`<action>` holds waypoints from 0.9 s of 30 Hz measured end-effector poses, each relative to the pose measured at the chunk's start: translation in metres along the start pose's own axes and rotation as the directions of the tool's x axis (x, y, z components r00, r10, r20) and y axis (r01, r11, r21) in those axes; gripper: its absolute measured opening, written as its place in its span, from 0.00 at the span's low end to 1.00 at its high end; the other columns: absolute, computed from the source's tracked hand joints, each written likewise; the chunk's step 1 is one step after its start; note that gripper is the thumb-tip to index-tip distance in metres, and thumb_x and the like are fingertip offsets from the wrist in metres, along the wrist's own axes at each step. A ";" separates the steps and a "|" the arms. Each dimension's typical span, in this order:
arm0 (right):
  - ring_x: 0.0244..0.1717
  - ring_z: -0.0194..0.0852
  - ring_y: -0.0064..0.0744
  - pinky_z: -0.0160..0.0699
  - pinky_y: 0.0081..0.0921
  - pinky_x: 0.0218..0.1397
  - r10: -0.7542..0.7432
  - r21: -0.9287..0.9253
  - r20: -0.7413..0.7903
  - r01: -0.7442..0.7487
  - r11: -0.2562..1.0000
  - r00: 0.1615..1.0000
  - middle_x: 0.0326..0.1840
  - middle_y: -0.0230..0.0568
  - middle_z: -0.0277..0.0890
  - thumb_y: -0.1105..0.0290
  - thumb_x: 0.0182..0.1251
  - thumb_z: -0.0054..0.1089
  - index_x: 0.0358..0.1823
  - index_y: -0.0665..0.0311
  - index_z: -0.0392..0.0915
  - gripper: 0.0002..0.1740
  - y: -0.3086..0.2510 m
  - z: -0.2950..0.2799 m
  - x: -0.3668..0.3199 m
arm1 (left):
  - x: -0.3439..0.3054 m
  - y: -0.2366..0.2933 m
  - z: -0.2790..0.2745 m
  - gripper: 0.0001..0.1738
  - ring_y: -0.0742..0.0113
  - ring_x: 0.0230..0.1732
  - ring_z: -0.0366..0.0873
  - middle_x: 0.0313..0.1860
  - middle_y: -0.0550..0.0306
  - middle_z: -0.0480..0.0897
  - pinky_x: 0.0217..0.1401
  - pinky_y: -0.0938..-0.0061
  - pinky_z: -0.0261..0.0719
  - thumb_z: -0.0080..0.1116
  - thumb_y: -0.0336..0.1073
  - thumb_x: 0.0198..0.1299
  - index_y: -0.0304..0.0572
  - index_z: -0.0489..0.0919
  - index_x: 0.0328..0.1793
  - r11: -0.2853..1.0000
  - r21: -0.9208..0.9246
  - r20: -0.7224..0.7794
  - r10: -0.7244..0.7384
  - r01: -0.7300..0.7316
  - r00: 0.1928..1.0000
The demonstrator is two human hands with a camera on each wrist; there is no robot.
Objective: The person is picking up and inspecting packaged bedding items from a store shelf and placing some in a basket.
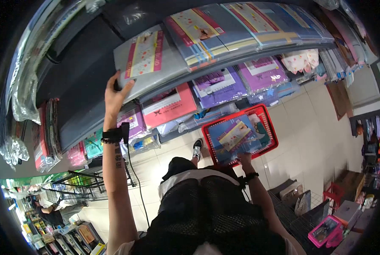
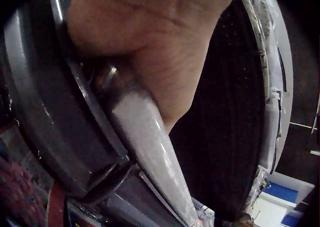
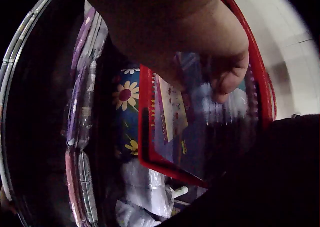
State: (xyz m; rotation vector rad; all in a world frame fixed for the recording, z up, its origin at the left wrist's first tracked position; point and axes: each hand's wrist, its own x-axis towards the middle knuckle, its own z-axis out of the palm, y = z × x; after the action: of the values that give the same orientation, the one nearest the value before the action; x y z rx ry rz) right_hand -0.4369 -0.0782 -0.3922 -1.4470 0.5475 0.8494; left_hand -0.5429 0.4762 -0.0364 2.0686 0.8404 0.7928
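On the upper shelf lies a grey plastic-wrapped fabric pack (image 1: 113, 54) with a pink and yellow label. My left hand (image 1: 114, 95) grips its near left corner, thumb on top and fingers along the side edge. The left wrist view shows the hand (image 2: 165, 52) over the end of the grey pack (image 2: 150, 132), its fingertips mostly hidden. My right hand (image 1: 244, 159), fingers curled, holds the red shopping basket (image 1: 270, 121) at its near side, above the floor. Inside the basket lies a blue wrapped pack (image 1: 219, 135), close under the right hand (image 3: 220, 62).
More labelled packs (image 1: 198, 29) line the upper shelf to the right. Below hang or lie red and purple packs (image 1: 173, 106). A wire rack (image 1: 88, 187) stands left on the tiled floor (image 1: 313, 123), and boxes (image 1: 292, 191) sit lower right. Another person (image 1: 54, 214) is far left.
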 end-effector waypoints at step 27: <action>0.54 0.74 0.41 0.76 0.38 0.58 -0.557 -0.352 -0.117 0.490 0.797 0.822 0.58 0.50 0.73 0.66 0.29 0.85 0.68 0.68 0.58 0.60 -0.015 -0.061 0.084 | -0.011 0.011 0.004 0.23 0.66 0.56 0.73 0.54 0.52 0.79 0.64 0.75 0.64 0.60 0.45 0.66 0.31 0.78 0.57 0.986 -0.166 -0.205 -0.015 -0.020 0.979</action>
State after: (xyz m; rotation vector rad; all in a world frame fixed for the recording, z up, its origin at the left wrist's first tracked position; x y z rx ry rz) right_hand -0.3642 -0.1230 -0.4534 -1.8759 0.1418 0.3323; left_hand -0.5432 0.4609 -0.0323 1.8621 0.8516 1.0565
